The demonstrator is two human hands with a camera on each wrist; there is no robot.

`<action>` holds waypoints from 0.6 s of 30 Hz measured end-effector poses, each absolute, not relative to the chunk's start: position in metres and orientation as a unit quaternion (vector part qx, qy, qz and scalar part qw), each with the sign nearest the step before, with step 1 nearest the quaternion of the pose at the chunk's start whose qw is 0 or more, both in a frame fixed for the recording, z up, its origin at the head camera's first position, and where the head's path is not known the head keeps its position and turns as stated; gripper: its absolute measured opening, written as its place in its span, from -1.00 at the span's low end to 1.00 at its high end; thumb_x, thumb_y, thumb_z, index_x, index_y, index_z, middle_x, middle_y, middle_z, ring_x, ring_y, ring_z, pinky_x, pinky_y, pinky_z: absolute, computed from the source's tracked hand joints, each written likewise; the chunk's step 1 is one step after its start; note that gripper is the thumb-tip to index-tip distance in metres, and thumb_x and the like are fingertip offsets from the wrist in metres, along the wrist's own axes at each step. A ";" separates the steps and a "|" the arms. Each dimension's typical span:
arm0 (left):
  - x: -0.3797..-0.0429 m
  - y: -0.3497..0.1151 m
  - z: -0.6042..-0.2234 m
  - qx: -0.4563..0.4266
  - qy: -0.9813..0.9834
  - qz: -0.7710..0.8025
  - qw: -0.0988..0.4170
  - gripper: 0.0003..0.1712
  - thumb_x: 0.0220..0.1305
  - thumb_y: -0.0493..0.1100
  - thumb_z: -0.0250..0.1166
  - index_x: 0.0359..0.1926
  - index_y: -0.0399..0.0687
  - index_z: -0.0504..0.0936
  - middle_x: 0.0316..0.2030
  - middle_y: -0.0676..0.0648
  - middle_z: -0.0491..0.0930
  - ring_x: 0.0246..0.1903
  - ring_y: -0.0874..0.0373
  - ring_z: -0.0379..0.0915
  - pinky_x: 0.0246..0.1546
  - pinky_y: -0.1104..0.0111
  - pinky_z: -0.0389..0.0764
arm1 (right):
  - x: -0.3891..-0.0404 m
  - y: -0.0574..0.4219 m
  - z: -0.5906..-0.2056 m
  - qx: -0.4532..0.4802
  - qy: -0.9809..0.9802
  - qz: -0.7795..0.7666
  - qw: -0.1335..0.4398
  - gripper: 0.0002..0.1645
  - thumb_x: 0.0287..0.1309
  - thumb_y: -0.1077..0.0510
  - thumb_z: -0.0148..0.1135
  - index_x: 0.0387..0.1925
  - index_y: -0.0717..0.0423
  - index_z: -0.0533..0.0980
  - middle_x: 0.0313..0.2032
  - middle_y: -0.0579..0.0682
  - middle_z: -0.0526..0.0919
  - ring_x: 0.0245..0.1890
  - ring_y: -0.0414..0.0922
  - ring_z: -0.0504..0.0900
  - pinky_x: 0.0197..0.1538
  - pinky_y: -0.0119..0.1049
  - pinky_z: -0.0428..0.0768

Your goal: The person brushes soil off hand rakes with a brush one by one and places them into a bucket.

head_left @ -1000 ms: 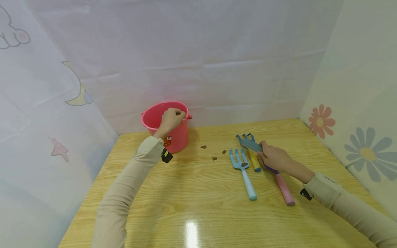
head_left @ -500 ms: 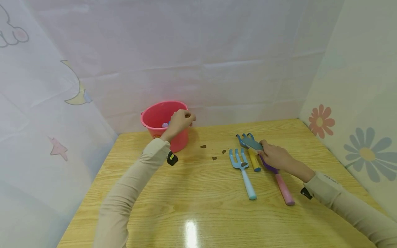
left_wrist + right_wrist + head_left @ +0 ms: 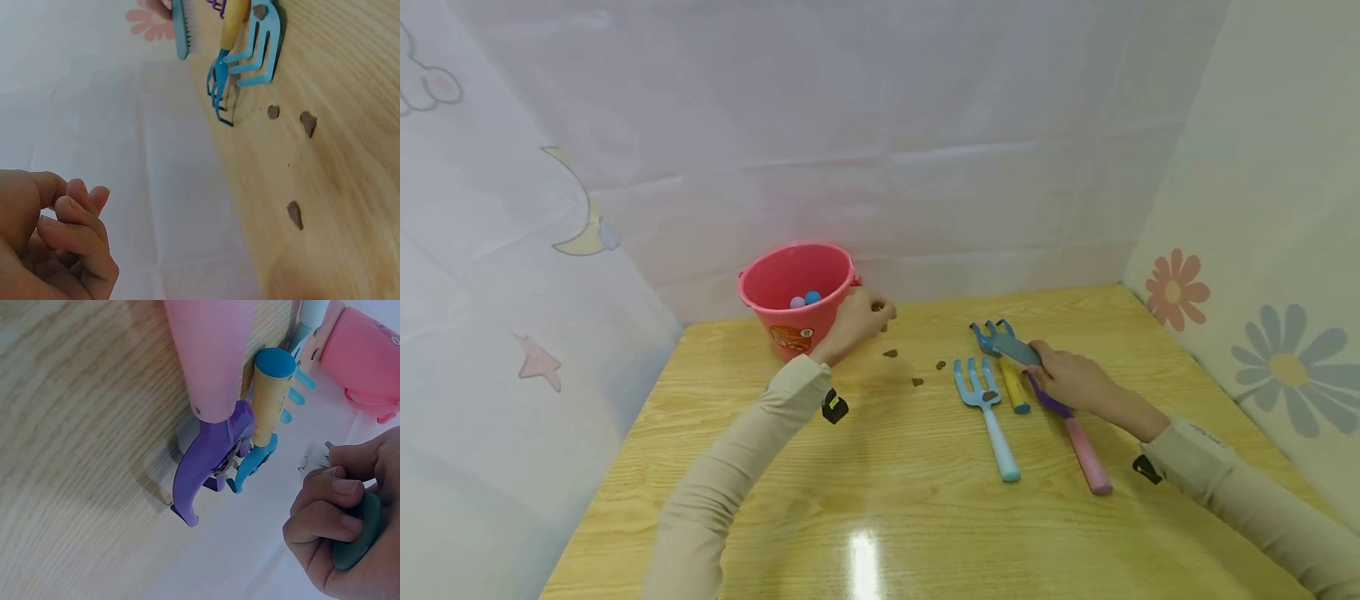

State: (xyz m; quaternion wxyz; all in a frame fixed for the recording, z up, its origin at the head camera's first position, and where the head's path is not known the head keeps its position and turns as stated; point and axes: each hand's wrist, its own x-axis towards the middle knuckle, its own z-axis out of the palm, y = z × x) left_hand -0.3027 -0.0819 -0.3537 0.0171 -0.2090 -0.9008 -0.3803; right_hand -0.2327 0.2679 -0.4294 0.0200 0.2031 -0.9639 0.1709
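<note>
While your right hand [image 3: 1075, 379] grips the brush [image 3: 1017, 350] in the head view, your left hand [image 3: 853, 319] is at the right side of the bucket [image 3: 808, 321], partly covering it; I cannot tell whether they touch. Two balls [image 3: 812, 297] show inside the bucket. Three bits [image 3: 917, 382] lie on the desk [image 3: 887, 450] between the bucket and the fork [image 3: 997, 435], and another rests on the fork. Just right of that lies the rake [image 3: 1014, 385], then the purple tool [image 3: 1078, 437], partly hidden by your right hand.

In the left wrist view, your fingers [image 3: 81, 240] are loosely curled around nothing, well apart from the bits.

In the right wrist view, your fingers [image 3: 322, 522] wrap around the brush. The purple tool is nearest the camera, with the rake beside it and the fork beyond.
</note>
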 end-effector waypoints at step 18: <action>-0.293 -0.056 -0.389 -0.211 -0.887 -0.409 -0.044 -0.72 0.36 -0.21 0.13 -0.52 -0.11 0.60 -0.55 -0.12 0.61 -0.60 0.15 0.44 -0.58 0.41 0.41 | -0.231 0.272 -0.429 0.194 -0.966 0.171 0.002 -0.46 0.38 0.19 0.12 0.21 0.46 0.25 -0.41 0.18 0.56 -0.66 -0.14 0.41 -0.65 -0.30 0.32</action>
